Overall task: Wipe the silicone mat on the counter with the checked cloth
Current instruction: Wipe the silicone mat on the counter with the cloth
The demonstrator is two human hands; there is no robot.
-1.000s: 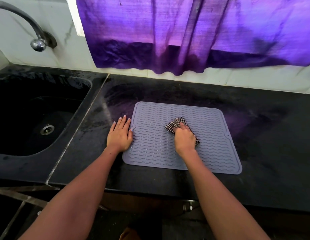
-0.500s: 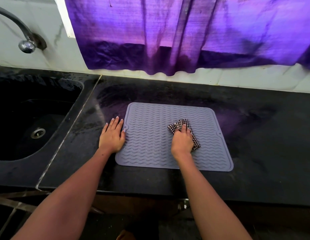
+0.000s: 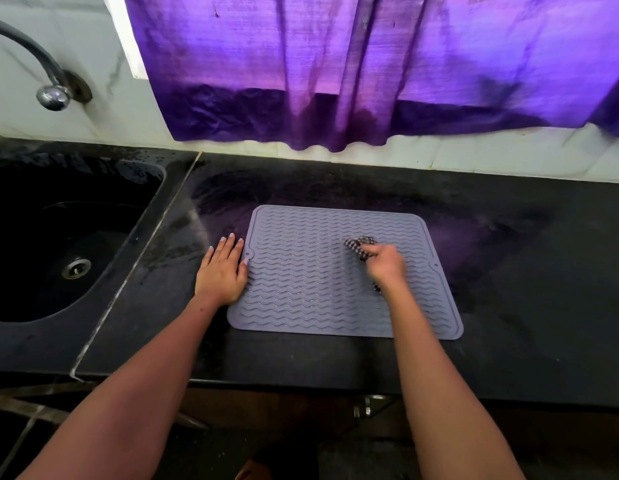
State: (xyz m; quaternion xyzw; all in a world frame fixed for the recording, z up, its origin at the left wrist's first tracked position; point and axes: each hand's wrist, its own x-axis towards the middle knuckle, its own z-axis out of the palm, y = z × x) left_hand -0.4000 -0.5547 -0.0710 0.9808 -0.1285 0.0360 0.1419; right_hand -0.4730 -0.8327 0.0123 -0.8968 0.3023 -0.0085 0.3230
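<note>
Right hand (image 3: 386,266) curled around bunched checked cloth (image 3: 359,245), blurred, pressed onto right half of mat. Left hand (image 3: 222,271) flat, fingers straight and together, partly on counter, thumb side touching mat's left edge. Black stone counter (image 3: 526,289) under grey wavy-ribbed silicone mat (image 3: 311,282), lying flat near front edge. Purple curtain (image 3: 370,64) hanging behind, above white backsplash. Black sink (image 3: 59,237) at left, drain (image 3: 76,268) in basin, tap (image 3: 41,71) above.
</note>
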